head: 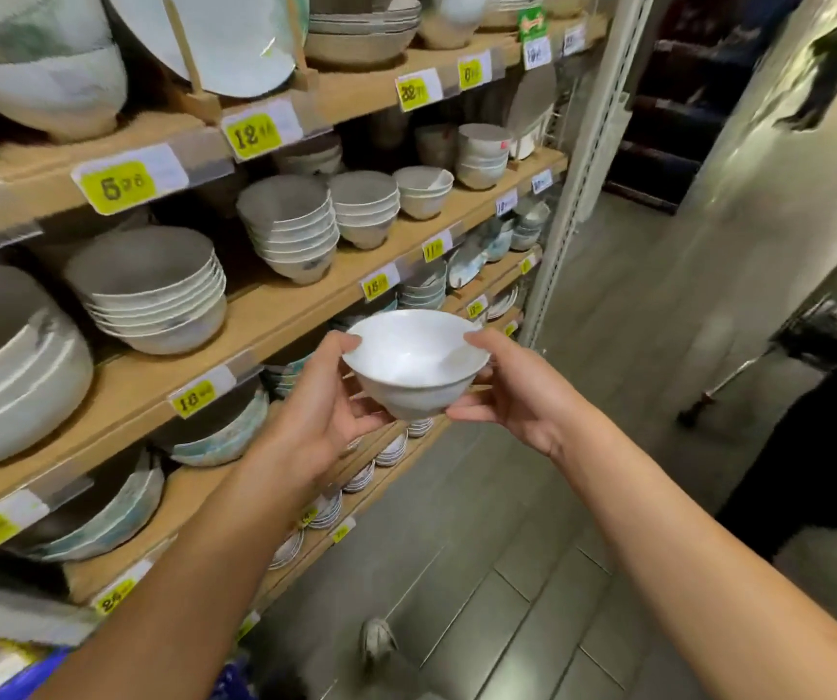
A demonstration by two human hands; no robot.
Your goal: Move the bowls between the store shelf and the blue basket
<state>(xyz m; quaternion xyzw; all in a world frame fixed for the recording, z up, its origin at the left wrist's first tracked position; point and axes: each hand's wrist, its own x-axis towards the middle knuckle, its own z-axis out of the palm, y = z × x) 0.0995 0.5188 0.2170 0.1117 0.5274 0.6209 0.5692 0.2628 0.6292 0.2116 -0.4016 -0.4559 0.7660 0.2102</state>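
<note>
The left half of the view, from 7 o'clock round to 12 o'clock, is taken up by the store shelf [275, 303], whose wooden boards are stacked with grey and white crockery. Grey floor tiles [507, 573] are seen from 3 to 6 o'clock. A very large grey-rimmed bowl [7, 376] is set at 9 o'clock on the shelf, and a nested stack of mid-sized bowls [154, 300] is placed beside it toward the centre, with a taller stack of smaller bowls [290, 229] farther along at 11 o'clock. A corner of the blue basket [27, 674] is glimpsed at 7 o'clock, mostly hidden behind the left forearm. The white bowl [414, 366] is held upright just in front of the shelf edge near the centre of the view, off the boards and well apart from the basket. It is gripped from its 9 o'clock side by the left hand [315, 411], thumb on the rim and fingers curled under the wall, and from its 3 o'clock side by the right hand [522, 391] in the same manner. A grey shoe [378, 641] is seen at 6 o'clock. Yellow price tags [255, 136] are clipped along the board edges.
</note>
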